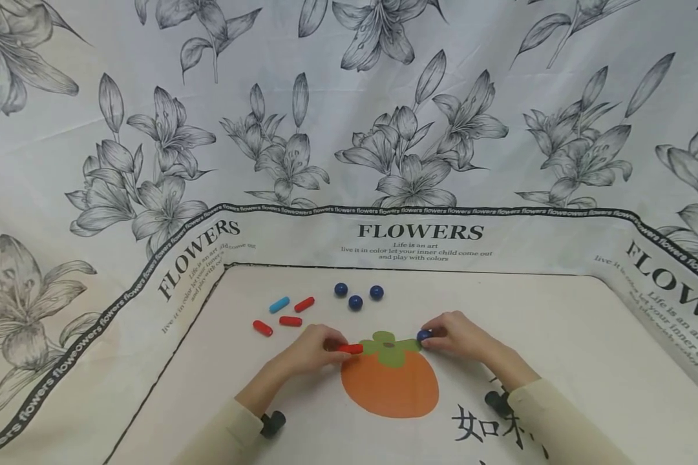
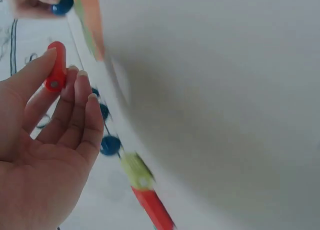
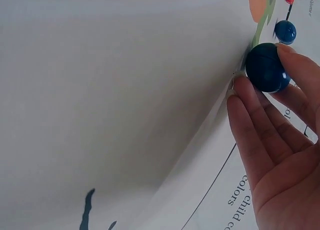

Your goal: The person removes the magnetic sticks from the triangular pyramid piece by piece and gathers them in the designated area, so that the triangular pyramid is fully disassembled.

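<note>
My left hand pinches a short red rod between thumb and index finger, above the left edge of a printed persimmon. In the left wrist view, a small grey disc shows in the end of that red rod; the other fingers lie loosely bent beside it. My right hand holds a shiny dark blue ball between thumb and fingers, at the right tip of the persimmon's green leaves. Rod and ball are apart, with the printed leaves between them.
Three blue balls lie beyond the hands. To their left are a light blue rod and several red rods. Black printed characters mark the white tabletop near my right forearm. A flower-printed cloth hangs behind.
</note>
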A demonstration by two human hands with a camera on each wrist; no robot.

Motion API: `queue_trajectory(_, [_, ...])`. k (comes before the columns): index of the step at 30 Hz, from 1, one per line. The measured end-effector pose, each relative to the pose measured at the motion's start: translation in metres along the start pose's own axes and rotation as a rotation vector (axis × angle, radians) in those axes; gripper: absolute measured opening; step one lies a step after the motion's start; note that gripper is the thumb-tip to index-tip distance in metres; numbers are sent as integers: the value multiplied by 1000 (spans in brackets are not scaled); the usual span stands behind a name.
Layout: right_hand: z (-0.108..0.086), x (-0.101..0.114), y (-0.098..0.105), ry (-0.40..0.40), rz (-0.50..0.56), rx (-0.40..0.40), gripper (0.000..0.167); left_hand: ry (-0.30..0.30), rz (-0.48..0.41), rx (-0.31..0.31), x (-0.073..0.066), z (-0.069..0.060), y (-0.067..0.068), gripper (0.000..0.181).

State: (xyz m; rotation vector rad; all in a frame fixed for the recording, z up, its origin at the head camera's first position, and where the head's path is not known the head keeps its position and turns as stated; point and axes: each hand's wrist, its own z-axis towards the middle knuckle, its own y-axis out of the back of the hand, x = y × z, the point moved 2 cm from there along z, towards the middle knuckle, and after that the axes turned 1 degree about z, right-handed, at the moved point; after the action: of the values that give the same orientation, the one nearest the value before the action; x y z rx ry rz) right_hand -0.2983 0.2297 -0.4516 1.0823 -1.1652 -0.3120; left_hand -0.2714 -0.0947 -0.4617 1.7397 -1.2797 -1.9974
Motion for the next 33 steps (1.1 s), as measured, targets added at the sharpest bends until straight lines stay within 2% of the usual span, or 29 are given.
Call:
queue_trajectory(7, [1, 1, 0, -6, 0, -5, 24, -7, 29, -27, 38, -30, 31, 24])
queue_trajectory(14, [1, 2, 0, 2, 6, -8, 22, -10, 41, -17, 67, -47, 51, 26])
queue_trajectory(19, [3, 2, 2, 24, 5, 4, 20, -8, 67, -46, 78, -52, 58, 24])
queue_trajectory(23, [9, -1, 5, 39, -8, 20, 19, 16, 62, -45, 79, -52, 60, 24])
queue_trajectory(26, [16, -2, 7, 49, 33, 8, 20, 31, 54, -34, 79, -53, 60, 23])
queue_trajectory(30, [32, -5, 5, -5, 123, -63, 28, 48, 35, -11, 81, -56, 59, 22])
queue_trajectory(33, [47, -6, 2, -81, 168, -127, 32, 71, 9, 4, 83, -57, 58, 23])
